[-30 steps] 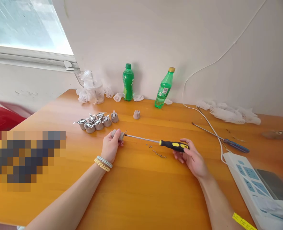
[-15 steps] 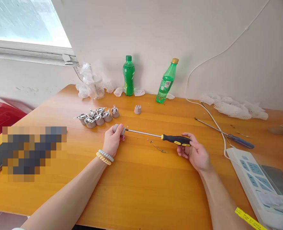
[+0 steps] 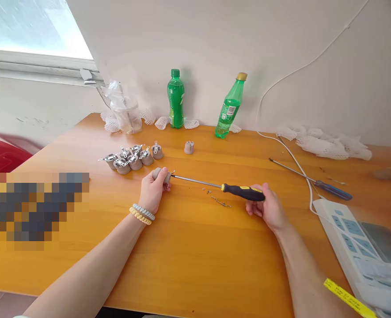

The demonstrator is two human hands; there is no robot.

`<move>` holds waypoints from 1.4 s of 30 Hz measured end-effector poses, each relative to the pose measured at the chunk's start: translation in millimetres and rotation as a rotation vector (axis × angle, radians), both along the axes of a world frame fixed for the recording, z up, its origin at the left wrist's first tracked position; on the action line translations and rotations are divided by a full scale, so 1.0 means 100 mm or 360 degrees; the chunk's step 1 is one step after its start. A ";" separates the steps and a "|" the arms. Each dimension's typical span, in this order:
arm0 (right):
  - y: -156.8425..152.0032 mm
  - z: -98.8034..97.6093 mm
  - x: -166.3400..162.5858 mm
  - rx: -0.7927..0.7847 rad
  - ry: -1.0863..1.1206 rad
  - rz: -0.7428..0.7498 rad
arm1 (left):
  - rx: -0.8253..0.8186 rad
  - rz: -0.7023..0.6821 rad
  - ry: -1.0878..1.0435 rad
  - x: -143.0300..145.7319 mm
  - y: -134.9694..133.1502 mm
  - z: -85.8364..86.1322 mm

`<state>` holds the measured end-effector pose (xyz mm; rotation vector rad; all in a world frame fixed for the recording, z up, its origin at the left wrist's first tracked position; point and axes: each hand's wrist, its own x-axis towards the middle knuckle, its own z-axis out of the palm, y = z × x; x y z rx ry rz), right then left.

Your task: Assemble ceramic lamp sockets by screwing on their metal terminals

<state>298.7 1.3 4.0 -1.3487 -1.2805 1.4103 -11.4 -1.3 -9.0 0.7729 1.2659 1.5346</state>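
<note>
Left hand point(image 3: 153, 191) closed round a gray round piece point(image 3: 159, 175), held just over the table point(image 3: 182, 265), nearer me than the socket cluster. Right hand point(image 3: 270, 205) curled at the back end of a black-and-yellow screwdriver point(image 3: 243, 192); shaft runs level to the left, tip at the gray piece's right side, exact contact too small to tell.

Containers, all along the wall: green-capped bottle point(image 3: 176, 99) upright, liquid up high; gold-capped bottle point(image 3: 228, 112) tilted to the right, partly filled, air in the neck. Back left corner, clear cup point(image 3: 125, 117) in a plastic bag, contents can't be made out. White foam nets point(image 3: 334, 143) bunched back right, smaller ones by the bottles.

Socket cluster point(image 3: 129, 160), gray pieces with metal strips on top, sits behind left hand, touching or nearly. One lone gray piece point(image 3: 189, 148) stands to its right, well apart. Small screws point(image 3: 208, 191) and a thin metal strip point(image 3: 221, 202) lie under the shaft, between the hands.

Edges: plain wood between the forearms down to the near edge. Right side tighter: white power strip point(image 3: 343, 238) beside right forearm, blue-handled screwdriver point(image 3: 333, 190) just beyond, crossing the white cable point(image 3: 294, 154).
</note>
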 end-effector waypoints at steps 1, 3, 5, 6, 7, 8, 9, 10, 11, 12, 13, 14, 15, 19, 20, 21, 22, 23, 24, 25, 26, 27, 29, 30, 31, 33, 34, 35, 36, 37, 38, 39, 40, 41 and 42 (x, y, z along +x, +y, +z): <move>0.00 0.01 0.00 0.0013 0.0114 0.0031 | 0.0002 -0.0006 0.0008 0.00 0.00 0.00; -0.01 0.03 0.00 0.0038 0.0240 0.0039 | -0.0012 -0.0018 0.0028 0.01 -0.01 0.01; -0.01 0.02 0.00 0.0024 0.0174 0.0004 | -0.0038 -0.0018 0.0040 0.01 -0.01 0.02; -0.01 0.01 -0.01 0.0012 0.0098 -0.0014 | -0.0048 -0.0013 0.0039 0.01 -0.01 0.03; -0.01 0.00 -0.01 0.0010 0.0019 -0.0030 | -0.0051 -0.0008 0.0033 0.01 -0.01 0.03; -0.01 -0.02 -0.01 0.0022 -0.0054 -0.0051 | -0.0051 -0.0003 0.0025 0.01 -0.01 0.04; -0.01 -0.04 -0.01 0.0046 -0.0114 -0.0075 | -0.0049 0.0001 0.0018 0.01 -0.01 0.04; -0.02 -0.06 -0.01 0.0073 -0.0160 -0.0098 | -0.0050 0.0002 0.0013 0.00 -0.02 0.04; -0.02 -0.07 0.00 0.0098 -0.0194 -0.0115 | -0.0053 0.0003 0.0008 0.00 -0.02 0.04; -0.02 -0.08 0.01 0.0114 -0.0216 -0.0121 | -0.0057 0.0001 0.0003 0.00 -0.02 0.04; -0.02 -0.08 0.01 0.0112 -0.0220 -0.0109 | -0.0061 -0.0005 0.0000 0.00 -0.02 0.04; -0.02 -0.07 0.02 0.0102 -0.0190 -0.0085 | -0.0064 -0.0013 -0.0002 0.00 -0.02 0.03; -0.03 -0.05 0.03 0.0086 -0.0122 -0.0050 | -0.0064 -0.0023 -0.0003 0.00 -0.02 0.03; -0.05 0.02 0.03 0.0020 0.0245 0.0041 | -0.0062 -0.0044 0.0013 0.00 -0.03 0.04; -0.05 0.03 0.02 0.0008 0.0262 0.0028 | -0.0067 -0.0044 0.0017 0.01 -0.03 0.04; -0.05 0.03 0.01 -0.0004 0.0233 0.0007 | -0.0070 -0.0042 0.0018 0.01 -0.03 0.04; -0.05 0.02 0.00 -0.0009 0.0179 -0.0016 | -0.0070 -0.0037 0.0017 0.01 -0.03 0.05; -0.04 0.01 0.00 -0.0004 0.0111 -0.0035 | -0.0068 -0.0031 0.0016 0.01 -0.03 0.05; -0.04 -0.01 -0.01 0.0013 0.0041 -0.0052 | -0.0065 -0.0024 0.0016 0.01 -0.03 0.05; -0.04 -0.03 -0.01 0.0036 -0.0022 -0.0073 | -0.0063 -0.0019 0.0019 0.01 -0.03 0.06; -0.03 -0.06 -0.01 0.0059 -0.0075 -0.0098 | -0.0063 -0.0018 0.0024 0.01 -0.03 0.06; -0.03 -0.07 0.00 0.0075 -0.0115 -0.0117 | -0.0066 -0.0019 0.0031 0.01 -0.03 0.06; -0.02 -0.09 0.01 0.0088 -0.0154 -0.0116 | -0.0073 -0.0019 0.0039 0.01 -0.03 0.06; -0.02 -0.09 0.02 0.0084 -0.0143 -0.0094 | -0.0074 -0.0017 0.0040 0.01 -0.03 0.06; -0.03 -0.07 0.02 0.0075 -0.0101 -0.0064 | -0.0074 -0.0016 0.0041 0.01 -0.03 0.06; -0.03 -0.03 0.03 0.0048 0.0068 0.0011 | -0.0062 -0.0016 0.0044 0.01 -0.03 0.06; -0.04 -0.01 0.02 0.0037 0.0167 0.0030 | -0.0055 -0.0022 0.0049 0.01 -0.03 0.06; -0.04 0.02 0.02 0.0026 0.0244 0.0034 | -0.0049 -0.0032 0.0056 0.01 -0.03 0.06; -0.05 0.03 0.02 0.0018 0.0282 0.0023 | -0.0045 -0.0044 0.0065 0.02 -0.03 0.06; -0.05 0.04 0.01 0.0012 0.0272 0.0003 | -0.0043 -0.0052 0.0074 0.02 -0.03 0.07; -0.05 0.04 0.00 0.0007 0.0225 -0.0016 | -0.0041 -0.0057 0.0080 0.02 -0.03 0.07; -0.04 0.03 0.00 0.0006 0.0157 -0.0037 | -0.0037 -0.0059 0.0080 0.02 -0.03 0.07; -0.04 0.01 -0.01 0.0008 0.0082 -0.0056 | -0.0032 -0.0056 0.0073 0.02 -0.03 0.06; -0.03 -0.01 -0.01 0.0015 0.0015 -0.0080 | -0.0028 -0.0051 0.0061 0.02 -0.03 0.06; -0.03 -0.04 -0.01 0.0025 -0.0042 -0.0112 | -0.0023 -0.0046 0.0042 0.01 -0.03 0.06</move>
